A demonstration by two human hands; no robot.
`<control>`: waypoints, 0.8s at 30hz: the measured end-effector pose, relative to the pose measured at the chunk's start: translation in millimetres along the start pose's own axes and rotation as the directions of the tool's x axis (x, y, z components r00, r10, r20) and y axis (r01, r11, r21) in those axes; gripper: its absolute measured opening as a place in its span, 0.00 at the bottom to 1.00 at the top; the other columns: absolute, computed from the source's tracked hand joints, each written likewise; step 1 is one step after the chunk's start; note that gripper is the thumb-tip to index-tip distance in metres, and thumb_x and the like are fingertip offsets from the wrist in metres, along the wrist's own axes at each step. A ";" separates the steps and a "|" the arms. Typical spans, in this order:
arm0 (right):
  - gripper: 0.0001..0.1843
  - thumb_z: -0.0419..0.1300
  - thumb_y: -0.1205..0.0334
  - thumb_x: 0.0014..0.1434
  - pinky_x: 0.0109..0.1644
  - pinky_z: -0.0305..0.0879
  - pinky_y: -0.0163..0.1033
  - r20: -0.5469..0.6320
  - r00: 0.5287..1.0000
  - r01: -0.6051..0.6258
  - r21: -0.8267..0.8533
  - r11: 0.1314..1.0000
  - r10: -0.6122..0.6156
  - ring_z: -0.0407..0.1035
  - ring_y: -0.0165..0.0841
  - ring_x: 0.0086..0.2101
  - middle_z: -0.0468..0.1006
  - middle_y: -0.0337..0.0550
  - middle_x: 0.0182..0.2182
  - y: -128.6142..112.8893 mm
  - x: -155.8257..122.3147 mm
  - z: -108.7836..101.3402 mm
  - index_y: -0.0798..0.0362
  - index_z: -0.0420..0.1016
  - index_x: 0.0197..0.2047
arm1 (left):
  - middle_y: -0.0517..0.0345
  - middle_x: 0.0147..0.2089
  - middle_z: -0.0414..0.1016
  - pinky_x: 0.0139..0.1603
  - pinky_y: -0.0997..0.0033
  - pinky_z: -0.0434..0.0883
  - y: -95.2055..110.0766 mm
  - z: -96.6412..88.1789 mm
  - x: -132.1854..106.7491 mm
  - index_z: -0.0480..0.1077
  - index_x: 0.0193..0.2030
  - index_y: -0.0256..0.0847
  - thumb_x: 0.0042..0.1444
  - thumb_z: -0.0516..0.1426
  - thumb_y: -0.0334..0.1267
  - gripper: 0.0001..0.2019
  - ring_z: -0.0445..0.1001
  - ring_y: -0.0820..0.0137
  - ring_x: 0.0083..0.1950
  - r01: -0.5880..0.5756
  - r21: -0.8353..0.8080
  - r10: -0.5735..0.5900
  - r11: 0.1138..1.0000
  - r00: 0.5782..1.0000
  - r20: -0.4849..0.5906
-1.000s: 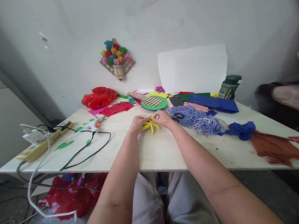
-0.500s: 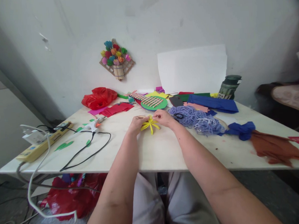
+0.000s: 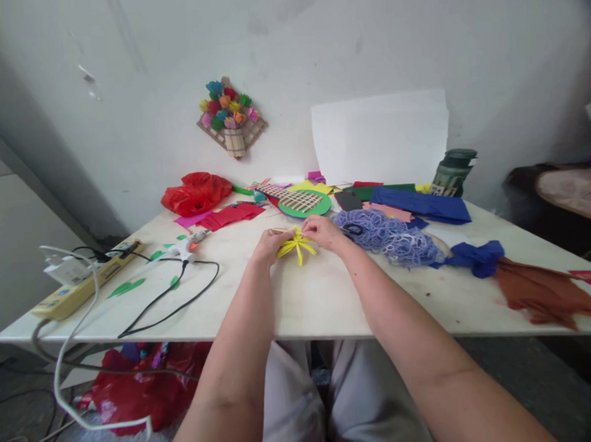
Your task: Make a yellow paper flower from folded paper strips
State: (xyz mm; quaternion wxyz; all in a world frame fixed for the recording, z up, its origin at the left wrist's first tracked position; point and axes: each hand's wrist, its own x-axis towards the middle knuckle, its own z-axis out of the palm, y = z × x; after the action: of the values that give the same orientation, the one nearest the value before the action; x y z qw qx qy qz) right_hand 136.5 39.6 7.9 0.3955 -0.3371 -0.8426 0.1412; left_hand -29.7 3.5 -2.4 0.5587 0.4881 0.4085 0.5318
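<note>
A yellow fringed paper flower [image 3: 296, 245] lies between my two hands at the middle of the white table [image 3: 305, 300]. My left hand [image 3: 269, 244] pinches its left side, fingers curled around it and a thin wooden stick. My right hand [image 3: 323, 232] pinches the flower's top from the right, fingers closed together. Yellow strips fan out below the fingers toward me.
A glue gun [image 3: 189, 244] with a black cord lies to the left, near a yellow power strip [image 3: 86, 282]. A purple yarn heap [image 3: 391, 236], scissors [image 3: 351, 229], blue paper [image 3: 472, 255] and brown paper [image 3: 545, 294] lie to the right. Red bag [image 3: 196, 192], woven green disc [image 3: 304, 202] and a bottle [image 3: 455, 170] stand behind.
My right hand has shifted slightly left and closer over the flower's top. The left hand and the flower have barely moved.
</note>
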 end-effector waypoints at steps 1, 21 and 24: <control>0.04 0.60 0.68 0.46 0.35 0.61 0.34 -0.003 1.000 -0.003 0.004 1.000 0.003 0.67 0.29 0.31 0.73 0.42 0.31 -0.2 -0.2 0.2 0.56 0.72 0.22 | 0.55 0.21 0.73 0.24 0.75 0.62 -0.3 -0.4 0.3 0.73 0.24 0.32 0.31 0.66 0.41 0.15 0.69 0.73 0.22 -0.001 0.000 0.001 1.000 1.000 0.006; 0.03 0.57 0.68 0.47 0.33 0.58 0.33 -0.056 0.997 0.046 -0.180 0.983 -0.057 0.66 0.29 0.33 0.72 0.40 0.34 -13.8 -2.7 -2.5 0.54 0.70 0.23 | 0.50 0.25 0.75 0.33 0.69 0.70 6.9 6.2 -4.2 0.71 0.25 0.30 0.40 0.61 0.34 0.07 0.72 0.69 0.26 0.094 -0.061 -0.096 0.994 0.995 -0.020; 0.03 0.57 0.67 0.47 0.33 0.57 0.33 -0.056 0.997 0.044 -0.194 0.980 -0.056 0.66 0.29 0.33 0.72 0.40 0.34 -15.3 -3.0 -3.2 0.54 0.71 0.23 | 0.50 0.25 0.75 0.33 0.69 0.71 7.5 7.3 -5.3 0.72 0.26 0.30 0.39 0.61 0.34 0.08 0.73 0.69 0.27 0.085 -0.070 -0.086 0.994 0.996 -0.011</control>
State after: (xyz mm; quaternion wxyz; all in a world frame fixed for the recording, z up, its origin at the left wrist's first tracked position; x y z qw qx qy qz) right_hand 133.3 26.3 16.0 0.3901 -0.3568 -0.8479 0.0386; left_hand -24.5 -2.9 6.0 0.5946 0.4467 0.4141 0.5248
